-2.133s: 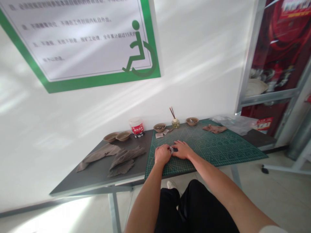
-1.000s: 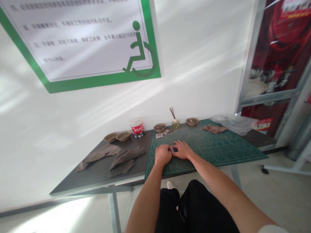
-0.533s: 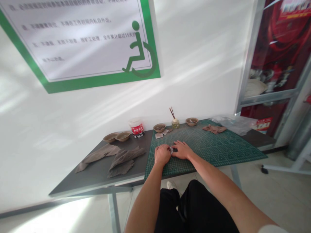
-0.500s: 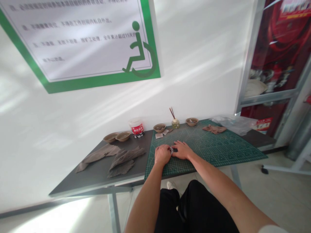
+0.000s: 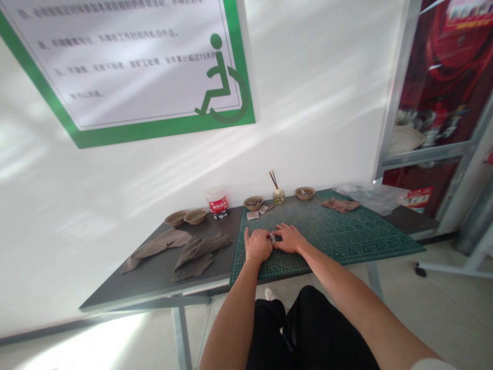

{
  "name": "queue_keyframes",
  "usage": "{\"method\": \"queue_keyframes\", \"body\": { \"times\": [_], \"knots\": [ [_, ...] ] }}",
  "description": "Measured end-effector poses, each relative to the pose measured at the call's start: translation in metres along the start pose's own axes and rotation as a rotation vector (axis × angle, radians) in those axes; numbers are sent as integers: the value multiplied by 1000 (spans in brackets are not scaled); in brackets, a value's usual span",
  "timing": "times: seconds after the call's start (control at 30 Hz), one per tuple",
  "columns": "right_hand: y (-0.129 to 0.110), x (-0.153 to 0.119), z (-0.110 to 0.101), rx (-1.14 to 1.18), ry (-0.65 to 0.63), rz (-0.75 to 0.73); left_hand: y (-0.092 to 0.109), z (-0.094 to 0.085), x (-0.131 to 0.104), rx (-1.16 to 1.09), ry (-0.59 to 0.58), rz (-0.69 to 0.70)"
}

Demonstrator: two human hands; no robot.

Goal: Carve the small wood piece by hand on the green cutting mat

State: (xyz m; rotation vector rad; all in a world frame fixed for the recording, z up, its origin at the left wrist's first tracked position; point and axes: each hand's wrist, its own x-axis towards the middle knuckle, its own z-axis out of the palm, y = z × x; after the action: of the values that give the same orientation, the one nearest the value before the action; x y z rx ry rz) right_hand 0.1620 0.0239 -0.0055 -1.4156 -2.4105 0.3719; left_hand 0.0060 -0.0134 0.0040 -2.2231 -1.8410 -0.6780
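Over the green cutting mat (image 5: 339, 236), my left hand (image 5: 259, 245) and my right hand (image 5: 289, 239) meet at a small pale grey piece (image 5: 272, 238). The fingertips of both hands close on it from either side, low against the mat. Its kind is too small to make out, and the fingers cover part of it. My left thumb or an outer finger sticks up, away from the piece. Just behind the hands lie small pale square pieces (image 5: 253, 216) beside a brown bowl (image 5: 253, 203) of small bits.
Grey cloths (image 5: 200, 253) and two brown bowls (image 5: 195, 216) lie on the dark table (image 5: 127, 288) at left, with a red-labelled tub (image 5: 218, 203) behind. Along the wall stand a reed diffuser (image 5: 278, 196) and another bowl (image 5: 305, 193). A brownish cloth (image 5: 341, 205) and clear plastic (image 5: 379, 197) lie at right.
One outer digit of my left hand has lifted and now points up. Both hands otherwise stay around the small piece in nearly the same place.
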Motion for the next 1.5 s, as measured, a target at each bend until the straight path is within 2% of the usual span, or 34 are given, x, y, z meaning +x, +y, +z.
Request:
{"method": "queue_keyframes", "body": {
  "times": [0.13,0.37,0.53,0.8,0.93,1.07,1.3,1.5],
  "knots": [
    [0,0,0,-1,2,-9,-1,1,2,-3,0,-64],
    [0,-1,-1,0,2,-5,0,1,4,-107,-76,35],
    [-1,-1,-2,4,-1,-3,3,-3,1,-93,-84,43],
    [-2,-2,-3,4,-3,5,5,-7,-1,6,-30,-53],
    [-2,-2,-2,4,-12,5,6,-8,1,-2,-79,-88],
    [-1,-2,-2,5,-5,-4,4,-7,3,-43,-124,-51],
    [-1,-2,-2,3,-3,0,1,-3,3,-68,-93,29],
    [-2,-2,-3,8,-7,6,4,-5,1,-50,-90,3]
  ]
}}
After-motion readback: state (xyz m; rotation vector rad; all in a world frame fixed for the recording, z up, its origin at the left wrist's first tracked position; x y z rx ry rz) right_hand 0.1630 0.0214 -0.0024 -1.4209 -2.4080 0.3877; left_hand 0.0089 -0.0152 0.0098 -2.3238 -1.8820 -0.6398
